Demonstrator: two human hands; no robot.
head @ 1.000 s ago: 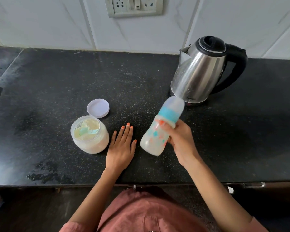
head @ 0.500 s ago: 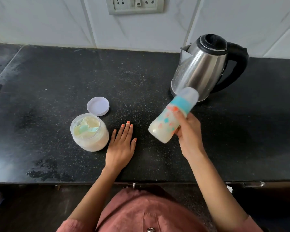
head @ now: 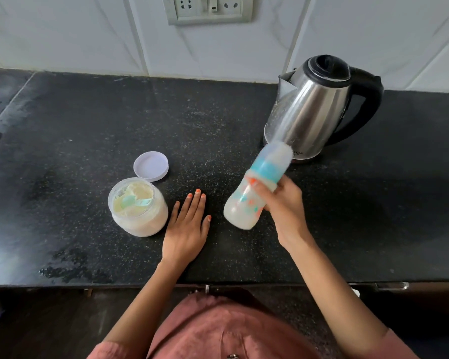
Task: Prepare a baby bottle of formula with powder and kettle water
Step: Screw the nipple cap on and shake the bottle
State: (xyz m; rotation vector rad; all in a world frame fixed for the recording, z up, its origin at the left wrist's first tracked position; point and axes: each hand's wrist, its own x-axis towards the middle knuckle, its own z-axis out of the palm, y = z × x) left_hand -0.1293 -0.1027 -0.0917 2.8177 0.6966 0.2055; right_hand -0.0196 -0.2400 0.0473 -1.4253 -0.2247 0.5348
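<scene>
From where I stand, the baby bottle (head: pixel 241 211) is off the table (head: pixel 75 138), held in the air in front of the kettle (head: pixel 314 110) and leaning, its capped top toward the kettle and its base toward the person. The right hand (head: pixel 283 203) grips it about the middle, fingers (head: pixel 287 181) curled round the body just below the teal collar (head: pixel 268 168). That looks to me like a grip for shaking: the clear cap (head: pixel 278 154) is on, the contents look milky, and the bottle's outline is smeared with motion. So I judge the powder and water are already in and only the mixing is left. The left hand (head: pixel 187 229) lies flat on the table with its fingers (head: pixel 192 206) straight and close together, the thumb a little apart, holding nothing. It seems placed there to brace the body while the other arm works. It rests just beside the powder jar (head: pixel 145 224), which stands open with the green scoop (head: pixel 132 202) lying in the powder. Its lid (head: pixel 151 166) sits upturned just behind it, near enough to go back on with 1 reach. The kettle stands upright at the back right, well apart from the jar, its handle turned to the right, which would suit a right-handed pour.
</scene>
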